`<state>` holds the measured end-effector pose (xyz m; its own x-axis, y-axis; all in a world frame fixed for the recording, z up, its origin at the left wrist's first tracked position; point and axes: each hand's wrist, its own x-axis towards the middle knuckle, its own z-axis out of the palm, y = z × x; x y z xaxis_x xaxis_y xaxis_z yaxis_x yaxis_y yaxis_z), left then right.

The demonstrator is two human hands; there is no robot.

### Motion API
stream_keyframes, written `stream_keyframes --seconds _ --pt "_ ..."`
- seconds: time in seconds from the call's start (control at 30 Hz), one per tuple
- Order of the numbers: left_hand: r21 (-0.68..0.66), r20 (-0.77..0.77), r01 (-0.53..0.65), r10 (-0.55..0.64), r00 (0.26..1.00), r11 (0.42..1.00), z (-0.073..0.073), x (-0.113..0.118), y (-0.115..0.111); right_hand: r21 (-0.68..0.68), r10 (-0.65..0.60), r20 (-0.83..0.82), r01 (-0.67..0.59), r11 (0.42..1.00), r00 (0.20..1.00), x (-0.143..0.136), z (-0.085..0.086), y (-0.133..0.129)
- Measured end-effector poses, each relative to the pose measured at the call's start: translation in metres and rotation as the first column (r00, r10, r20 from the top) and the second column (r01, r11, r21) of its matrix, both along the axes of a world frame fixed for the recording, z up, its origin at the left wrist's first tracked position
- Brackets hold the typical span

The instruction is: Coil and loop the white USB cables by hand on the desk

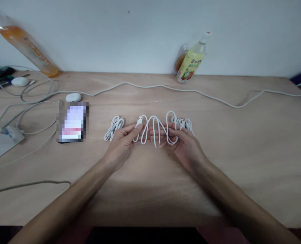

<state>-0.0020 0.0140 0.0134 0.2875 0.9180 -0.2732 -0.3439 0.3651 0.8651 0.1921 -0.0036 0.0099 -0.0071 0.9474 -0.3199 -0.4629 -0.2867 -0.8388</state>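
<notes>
White cable (154,134) spans left hand (119,145) and right hand (188,149)!

The left pinches it right by the plug (140,119), the right grips the last loops, and the waves spread between them over the middle of the wooden table (242,135)! One coiled bundle (114,127) sits just beyond the left hand, a second bundle (188,124) behind the right. Toward the left edge, a phone (74,122) glows; along the far edge stand an orange bottle (25,49) and a yellow-labelled bottle (191,66).

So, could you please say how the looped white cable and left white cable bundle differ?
The looped white cable spreads out; the left white cable bundle is compact. Left hand and right hand hold the cable; the bundle lies on the wooden table. Both are white.
</notes>
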Motion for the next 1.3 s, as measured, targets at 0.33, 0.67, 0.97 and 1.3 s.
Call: stream_keyframes --seconds 0.33,0.67,0.97,1.3 --pt "-0.107 0.043 -0.07 0.075 0.996 0.992 0.0 0.001 0.001 0.054 0.009 -0.022 -0.008 0.999 1.0 0.0 -0.005 0.001" --pt "-0.058 0.017 -0.028 0.029 0.999 0.998 -0.001 0.0 0.001 0.028 0.011 0.017 -0.012 1.0 1.0 0.001 -0.007 0.0" --pt "-0.039 0.026 -0.007 0.008 1.0 0.999 -0.001 0.0 0.0 0.023 0.004 -0.01 -0.004 1.0 1.0 -0.004 0.001 0.0" --pt "-0.061 0.004 -0.035 0.036 0.999 0.998 0.001 0.001 0.0 0.029 0.056 -0.039 -0.055 0.998 0.998 -0.003 0.003 0.0"
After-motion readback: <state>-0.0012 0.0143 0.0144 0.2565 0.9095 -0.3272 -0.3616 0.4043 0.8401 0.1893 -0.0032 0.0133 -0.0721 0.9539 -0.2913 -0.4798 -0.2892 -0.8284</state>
